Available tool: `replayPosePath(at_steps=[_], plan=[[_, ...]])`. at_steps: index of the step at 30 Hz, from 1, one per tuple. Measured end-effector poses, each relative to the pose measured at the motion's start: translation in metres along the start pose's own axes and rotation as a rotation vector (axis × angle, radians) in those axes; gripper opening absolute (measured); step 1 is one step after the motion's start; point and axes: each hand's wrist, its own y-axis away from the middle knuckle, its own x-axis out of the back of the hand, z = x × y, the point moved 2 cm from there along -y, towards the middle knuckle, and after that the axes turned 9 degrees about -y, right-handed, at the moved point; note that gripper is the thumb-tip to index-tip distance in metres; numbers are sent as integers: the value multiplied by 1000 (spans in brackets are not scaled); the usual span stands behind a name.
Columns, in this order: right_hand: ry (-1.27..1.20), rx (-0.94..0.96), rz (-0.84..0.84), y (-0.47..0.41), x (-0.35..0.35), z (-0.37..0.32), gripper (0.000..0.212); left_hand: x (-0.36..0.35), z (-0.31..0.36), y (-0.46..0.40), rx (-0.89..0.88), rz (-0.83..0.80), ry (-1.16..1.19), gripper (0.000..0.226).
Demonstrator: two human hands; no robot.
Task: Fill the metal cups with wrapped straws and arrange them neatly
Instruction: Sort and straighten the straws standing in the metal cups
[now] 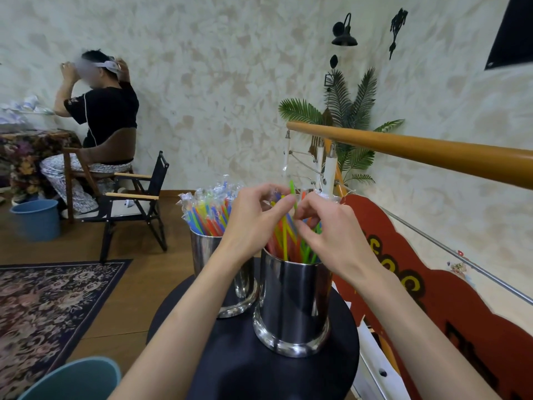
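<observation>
A wooden rail (pixel 432 153) runs across on your right, above a red board (pixel 418 284). Behind it stands a green plant (pixel 352 111). A blue bucket (pixel 78 379) sits by your left arm, next to a flowery rug (pixel 43 307). Far off, a person (pixel 98 111) sits on a chair.

Two metal cups stand on the round black table (pixel 259 370). The near cup (pixel 294 307) is near the table's right edge. The far cup (pixel 222 278) is just beside it, toward the back edge, and your left arm partly hides it. The straws (pixel 284 238) in both cups stand up tall and lean a little.

Your left hand (pixel 253 217) and your right hand (pixel 326 226) pinch the straw tops over the near cup.
</observation>
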Motion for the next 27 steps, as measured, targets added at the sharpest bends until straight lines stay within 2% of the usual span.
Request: replayPosePath(at_steps=[3, 6, 11, 16, 20, 24, 27], plan=[[0, 27, 21, -2, 2, -2, 16, 1, -3, -1, -13, 6, -14, 9], [-45, 25, 89, -8, 13, -3, 10, 2, -10, 2, -16, -6, -127, 10], [-108, 97, 114, -22, 27, -12, 14, 3, -12, 8, -64, -54, -439, 16], [-132, 121, 95, -38, 29, -10, 21, 2, -12, 12, -165, -45, -731, 36], [-138, 95, 77, -45, 28, -6, 26, -1, -13, 13, -191, -42, -757, 37], [-140, 54, -39, -45, 26, -3, 33, -1, -14, 13, -195, -42, -764, 31], [-76, 40, -85, -45, 27, 1, 49, -1, -15, 12, -192, -45, -758, 28]])
